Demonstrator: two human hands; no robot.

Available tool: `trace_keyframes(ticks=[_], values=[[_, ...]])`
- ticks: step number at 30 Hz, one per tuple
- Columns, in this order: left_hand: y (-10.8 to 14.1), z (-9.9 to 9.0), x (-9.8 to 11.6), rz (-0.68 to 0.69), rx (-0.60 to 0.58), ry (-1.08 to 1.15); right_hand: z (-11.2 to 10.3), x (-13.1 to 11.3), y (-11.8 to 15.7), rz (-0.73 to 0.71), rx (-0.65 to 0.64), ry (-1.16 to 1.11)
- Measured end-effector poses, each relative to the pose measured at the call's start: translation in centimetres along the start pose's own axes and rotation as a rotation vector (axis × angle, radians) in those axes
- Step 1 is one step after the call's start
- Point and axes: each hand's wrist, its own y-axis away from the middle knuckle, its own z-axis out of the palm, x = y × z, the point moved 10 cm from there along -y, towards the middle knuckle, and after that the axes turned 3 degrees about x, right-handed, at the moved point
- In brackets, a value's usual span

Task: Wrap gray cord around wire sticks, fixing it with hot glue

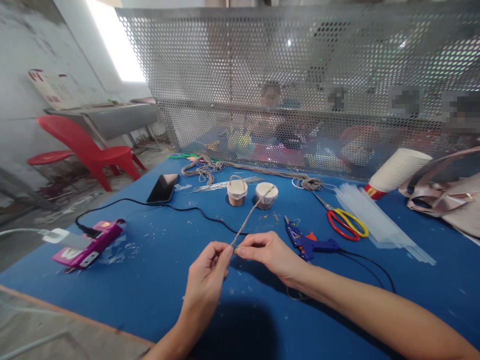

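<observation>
A thin twisted grey cord (246, 220) slants up from my fingertips, its far end over the right one of two small cups (267, 196). My left hand (210, 267) pinches the cord's lower end. Beside it, my right hand (264, 250) pinches at the same spot, thumb and finger pressed together. The left small cup (237, 194) has a looped handle on top. To the right of my right hand lies a blue glue gun (309, 244) with a black cable.
On the blue table (157, 280) are a pink power strip (90, 245), a phone (163, 188), red-and-yellow scissors (347, 223), translucent strips (375, 215), stacked paper cups (399, 170), a bag (457, 200) and bundled cord (311, 183). A perforated metal screen (210, 65) stands behind; people sit beyond it.
</observation>
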Motion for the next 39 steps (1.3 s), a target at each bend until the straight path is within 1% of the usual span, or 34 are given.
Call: trace_keyframes(ticks=[2,8,12,15,21,24,33,36,39], values=[[-0.1,-0.2,0.2,0.029,0.003,-0.037,0.1,0.2,0.1,0.007,-0.004,0.001],[0.0,-1.1,1.8,0.245,0.075,-0.159,0.3,-0.1,0.7,0.004,0.010,0.055],[0.3,-1.1,2.1,0.281,0.083,-0.167,0.4,-0.1,1.0,-0.002,0.005,0.098],[0.4,-1.2,1.9,0.232,0.066,-0.135,0.1,0.1,0.9,0.004,0.019,0.086],[0.6,-0.7,0.3,0.023,-0.015,-0.036,-0.4,0.1,0.9,-0.006,0.030,0.100],[0.7,-0.4,-0.4,-0.036,-0.043,-0.001,-0.4,-0.2,0.9,-0.025,0.031,0.087],[1.0,0.1,-0.1,-0.014,-0.102,-0.004,-0.4,-0.6,0.7,-0.062,0.030,0.070],[1.1,0.1,-0.1,-0.029,-0.097,0.019,-0.4,-0.5,0.7,-0.055,0.034,0.075],[1.1,-0.2,-0.3,-0.054,-0.068,0.068,-0.5,-0.3,0.8,-0.041,0.051,0.067]])
